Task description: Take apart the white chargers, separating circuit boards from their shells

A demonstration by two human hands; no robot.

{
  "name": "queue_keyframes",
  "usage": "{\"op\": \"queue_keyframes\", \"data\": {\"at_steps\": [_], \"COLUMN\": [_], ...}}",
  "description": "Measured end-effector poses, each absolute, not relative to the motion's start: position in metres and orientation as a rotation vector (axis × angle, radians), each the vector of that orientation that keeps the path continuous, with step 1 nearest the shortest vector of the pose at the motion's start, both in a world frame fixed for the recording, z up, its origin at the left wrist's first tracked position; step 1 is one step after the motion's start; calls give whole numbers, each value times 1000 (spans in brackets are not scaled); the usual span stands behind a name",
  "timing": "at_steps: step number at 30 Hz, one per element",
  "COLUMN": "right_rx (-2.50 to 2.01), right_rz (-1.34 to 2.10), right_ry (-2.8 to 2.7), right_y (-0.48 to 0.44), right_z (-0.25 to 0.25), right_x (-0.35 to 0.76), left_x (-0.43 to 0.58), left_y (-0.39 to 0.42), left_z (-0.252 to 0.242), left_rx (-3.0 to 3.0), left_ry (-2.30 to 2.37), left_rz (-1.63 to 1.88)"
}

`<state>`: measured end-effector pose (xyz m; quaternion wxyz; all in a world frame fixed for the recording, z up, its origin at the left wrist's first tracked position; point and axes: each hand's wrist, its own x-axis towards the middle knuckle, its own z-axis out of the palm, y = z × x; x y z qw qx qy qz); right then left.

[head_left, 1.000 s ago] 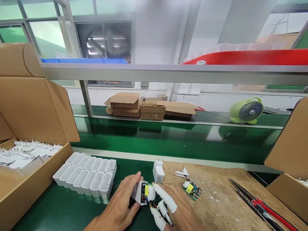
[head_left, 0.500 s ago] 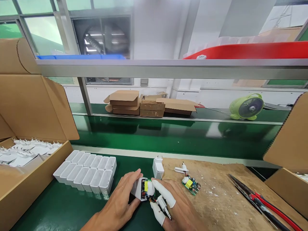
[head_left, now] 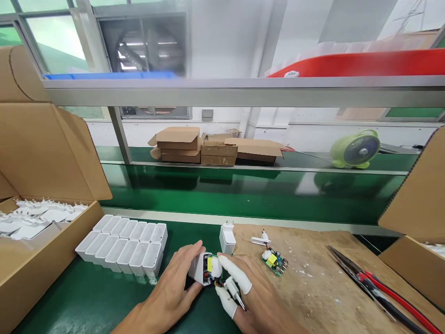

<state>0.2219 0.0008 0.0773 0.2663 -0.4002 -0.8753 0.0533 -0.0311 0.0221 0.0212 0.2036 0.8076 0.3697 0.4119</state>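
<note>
Above the green tabletop (head_left: 76, 297), your left hand's (head_left: 170, 287) fingers grip the white housing (head_left: 197, 268); your right hand's (head_left: 255, 292) pinch the circuit board (head_left: 209, 268) at its mouth. Hold both in line, sparing the wires (head_left: 219, 282). The housing's long axis runs roughly left-right, mouth facing right.

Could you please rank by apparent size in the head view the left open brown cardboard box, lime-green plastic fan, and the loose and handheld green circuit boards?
1. Cardboard box
2. Plastic fan
3. Loose circuit board and handheld circuit board: similar, so unranked; the handheld one is partly covered.
</note>
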Motion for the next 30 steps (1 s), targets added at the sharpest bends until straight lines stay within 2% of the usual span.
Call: {"op": "queue_keyframes", "data": {"at_steps": [9,18,24,30], "right_rx": [-935,-876,-822,-903], "right_rz": [140,269,63,-91], "right_ry": [-2322,-2151,-2254,-2345], "right_y": [4,6,13,4], "right_z": [74,88,64,88], "right_x": [214,217,216,208], "left_x": [-24,-29,-28,-30], "left_y": [18,17,16,20], "left_z": [23,35,43,41], "left_rx": [2262,1986,1719,1525], "left_ry": [1041,821,775,766], "left_rz": [1132,906,935,920]}}
